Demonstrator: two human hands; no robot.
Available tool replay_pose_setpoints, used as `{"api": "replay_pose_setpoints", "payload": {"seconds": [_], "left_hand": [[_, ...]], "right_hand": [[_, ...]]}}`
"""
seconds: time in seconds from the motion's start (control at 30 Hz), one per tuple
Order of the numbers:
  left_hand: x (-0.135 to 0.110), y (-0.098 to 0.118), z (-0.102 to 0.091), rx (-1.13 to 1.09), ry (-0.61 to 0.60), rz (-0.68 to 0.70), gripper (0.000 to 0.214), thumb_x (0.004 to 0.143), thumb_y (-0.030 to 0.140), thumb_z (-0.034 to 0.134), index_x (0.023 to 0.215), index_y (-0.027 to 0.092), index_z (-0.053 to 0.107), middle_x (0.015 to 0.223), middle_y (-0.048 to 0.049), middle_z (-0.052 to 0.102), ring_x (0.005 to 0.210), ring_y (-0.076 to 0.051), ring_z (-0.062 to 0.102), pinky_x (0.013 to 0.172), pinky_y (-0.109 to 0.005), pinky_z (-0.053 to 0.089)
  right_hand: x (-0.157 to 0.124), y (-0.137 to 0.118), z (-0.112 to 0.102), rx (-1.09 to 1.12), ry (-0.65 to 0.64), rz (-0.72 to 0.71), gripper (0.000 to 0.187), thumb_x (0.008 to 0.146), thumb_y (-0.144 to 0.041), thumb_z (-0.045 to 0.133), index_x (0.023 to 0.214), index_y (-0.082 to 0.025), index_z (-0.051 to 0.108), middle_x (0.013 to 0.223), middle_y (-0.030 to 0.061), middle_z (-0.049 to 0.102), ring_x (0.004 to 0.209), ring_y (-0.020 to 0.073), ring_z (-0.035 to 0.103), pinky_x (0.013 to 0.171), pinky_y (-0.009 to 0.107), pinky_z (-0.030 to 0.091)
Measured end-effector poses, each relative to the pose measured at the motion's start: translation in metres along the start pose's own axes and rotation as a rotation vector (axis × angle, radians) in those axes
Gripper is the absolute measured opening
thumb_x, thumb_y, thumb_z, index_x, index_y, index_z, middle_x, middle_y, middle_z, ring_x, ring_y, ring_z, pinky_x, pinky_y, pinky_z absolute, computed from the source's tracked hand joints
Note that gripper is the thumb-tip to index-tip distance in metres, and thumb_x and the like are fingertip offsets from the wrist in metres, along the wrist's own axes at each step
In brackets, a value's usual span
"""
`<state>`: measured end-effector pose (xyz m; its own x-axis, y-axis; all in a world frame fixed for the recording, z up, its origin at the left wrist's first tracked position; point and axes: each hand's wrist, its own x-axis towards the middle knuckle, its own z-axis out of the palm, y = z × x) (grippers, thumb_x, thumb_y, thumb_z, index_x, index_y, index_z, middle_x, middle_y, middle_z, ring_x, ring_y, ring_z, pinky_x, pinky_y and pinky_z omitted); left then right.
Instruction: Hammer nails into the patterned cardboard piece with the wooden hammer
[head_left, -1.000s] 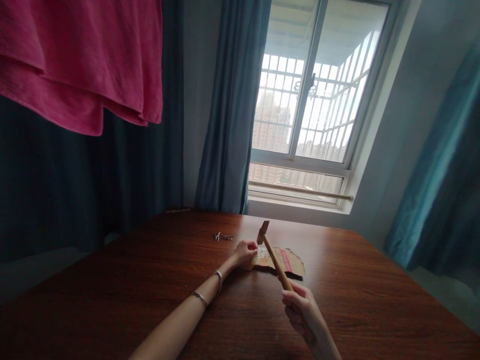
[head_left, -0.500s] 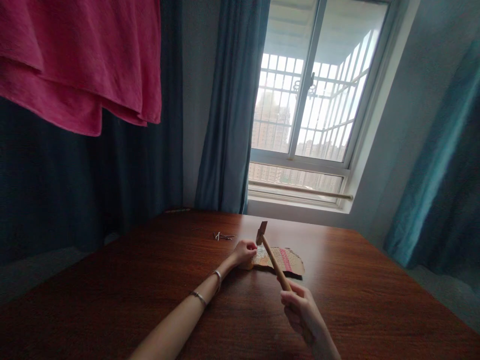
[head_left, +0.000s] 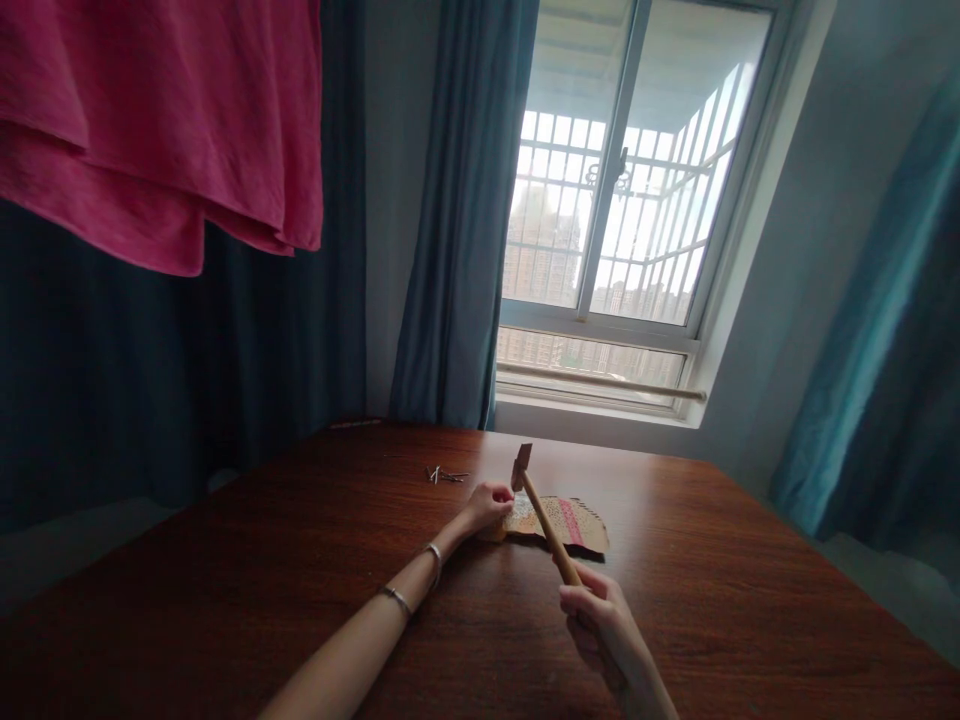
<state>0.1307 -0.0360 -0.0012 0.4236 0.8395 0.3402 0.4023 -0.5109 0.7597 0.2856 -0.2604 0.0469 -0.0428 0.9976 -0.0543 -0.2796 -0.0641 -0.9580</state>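
My right hand (head_left: 604, 625) grips the wooden handle of a small hammer (head_left: 544, 520), whose metal head hangs just above the left end of a torn piece of cardboard (head_left: 574, 527) with a pink stripe. My left hand (head_left: 487, 505), fingers pinched together, rests on the cardboard's left edge right beside the hammer head; what it pinches is too small to make out. Two bracelets circle my left forearm. The cardboard lies flat on a dark wooden table (head_left: 300, 580).
Several loose nails (head_left: 444, 473) lie on the table beyond my left hand. A window (head_left: 615, 200) with blue curtains (head_left: 457, 220) stands behind the table. A pink cloth (head_left: 157, 120) hangs at the upper left.
The hammer head has barely shifted, staying just above the cardboard's left end. My right hand has slid slightly back. The left hand keeps its place.
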Motion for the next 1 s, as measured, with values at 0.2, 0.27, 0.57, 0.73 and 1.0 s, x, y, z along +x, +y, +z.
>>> {"api": "replay_pose_setpoints", "payload": {"seconds": [0.2,0.27,0.57,0.73,1.0], "left_hand": [[0.0003,-0.0019,0.0001,0.024,-0.001,-0.007,0.019,0.066,0.025,0.055,0.072,0.011,0.067,0.066,-0.003,0.064,0.062,-0.013,0.053,0.058,-0.021,0.038],[0.001,-0.0041,0.0009,0.03,-0.001,-0.007,0.02,0.066,0.026,0.055,0.072,0.011,0.067,0.068,-0.0032,0.064,0.063,-0.013,0.054,0.059,-0.021,0.038],[0.0,-0.0015,0.0009,0.055,0.014,0.001,0.021,0.067,0.026,0.054,0.072,0.011,0.067,0.068,-0.0035,0.065,0.063,-0.013,0.054,0.059,-0.021,0.038],[0.0002,-0.0014,0.0004,0.066,0.008,0.022,0.019,0.066,0.024,0.054,0.071,0.011,0.068,0.067,-0.003,0.065,0.062,-0.013,0.054,0.059,-0.021,0.038],[-0.0004,-0.0008,-0.0005,0.065,0.013,0.035,0.02,0.066,0.025,0.054,0.07,0.011,0.068,0.066,-0.0034,0.065,0.061,-0.013,0.054,0.058,-0.021,0.038]], "right_hand": [[0.0005,0.0007,-0.0007,0.0,0.014,-0.006,0.025,0.065,-0.034,0.063,0.078,-0.018,0.049,0.05,-0.0089,0.04,0.027,0.0015,0.027,0.023,0.013,0.016],[0.0012,0.0003,-0.0007,-0.004,0.009,-0.005,0.025,0.064,-0.034,0.064,0.076,-0.018,0.049,0.05,-0.0084,0.041,0.027,0.0014,0.028,0.024,0.013,0.015],[0.0014,-0.0009,0.0006,-0.014,0.002,0.002,0.025,0.064,-0.034,0.063,0.078,-0.017,0.05,0.049,-0.0092,0.04,0.026,0.0011,0.028,0.023,0.013,0.016],[0.0007,0.0,-0.0001,0.005,0.014,0.008,0.024,0.065,-0.034,0.063,0.075,-0.017,0.049,0.051,-0.0082,0.042,0.027,0.001,0.028,0.023,0.013,0.015],[-0.0007,-0.0023,-0.0003,-0.018,-0.015,-0.015,0.019,0.068,-0.031,0.06,0.073,-0.018,0.048,0.053,-0.0079,0.042,0.027,0.0013,0.029,0.022,0.013,0.017]]}}
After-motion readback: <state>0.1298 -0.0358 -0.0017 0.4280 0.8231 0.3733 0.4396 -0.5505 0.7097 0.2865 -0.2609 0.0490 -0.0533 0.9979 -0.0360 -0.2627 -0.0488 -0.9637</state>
